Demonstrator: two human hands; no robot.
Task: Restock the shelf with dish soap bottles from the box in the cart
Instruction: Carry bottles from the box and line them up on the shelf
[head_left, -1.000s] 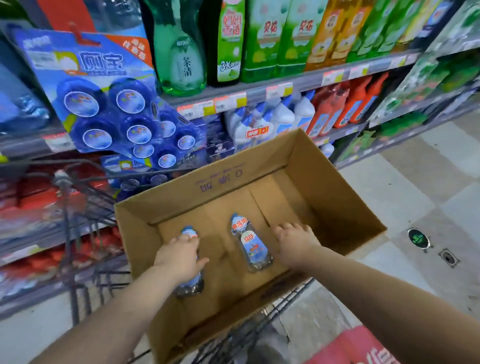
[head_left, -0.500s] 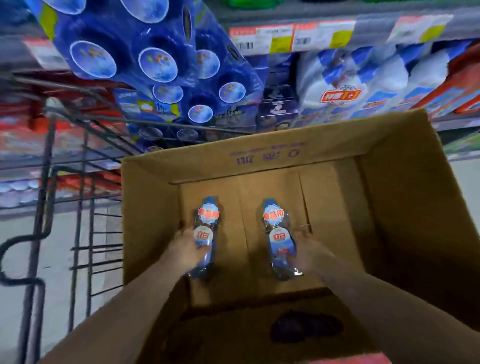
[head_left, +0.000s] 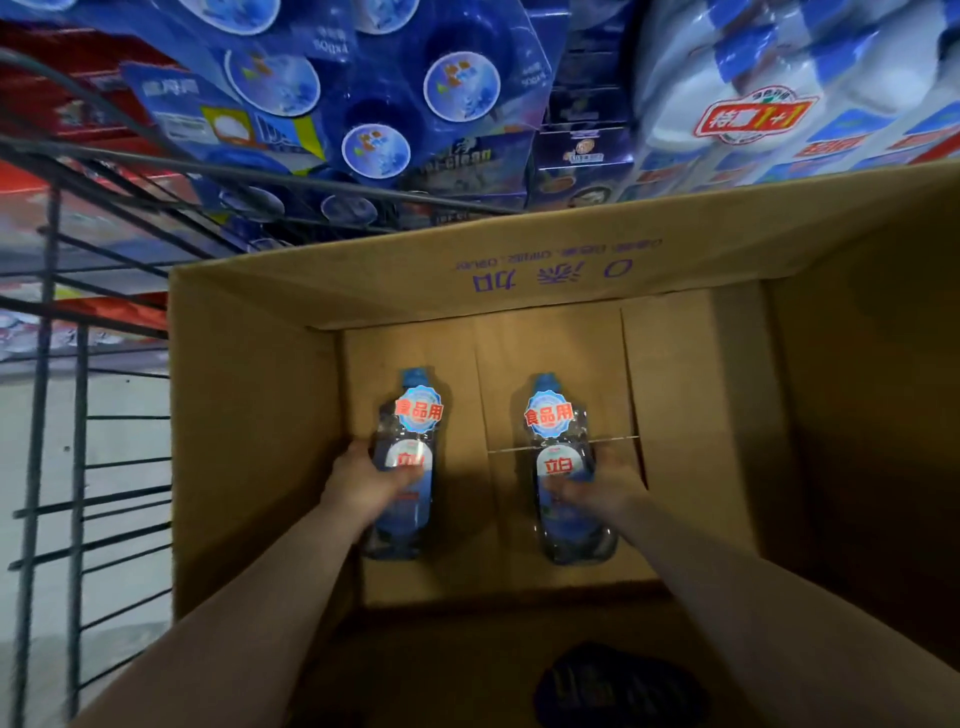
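Change: a second ago left hand (head_left: 363, 483) lies on top of its bottle and right hand (head_left: 597, 488) rests on box floor beside the other. Now each hand is wrapped round a bottle's middle, fingers curled.
- Left dish soap bottle (head_left: 410, 415) and right dish soap bottle (head_left: 550, 415) sit low in box (head_left: 249, 415), caps toward 12 o'clock, well apart. Cannot tell if they are off the floor yet.
- Meaning: pick secured; lift out likely next. No other bottles seen in box, so probably last pair.

Around:
- Cart (head_left: 78, 467) wire at 9 o'clock of box.
- Blue hanging packs (head_left: 363, 104) at 12 o'clock and white refill bags (head_left: 753, 104) at 1 o'clock crowd the shelf front.
- Tall box walls to clear.
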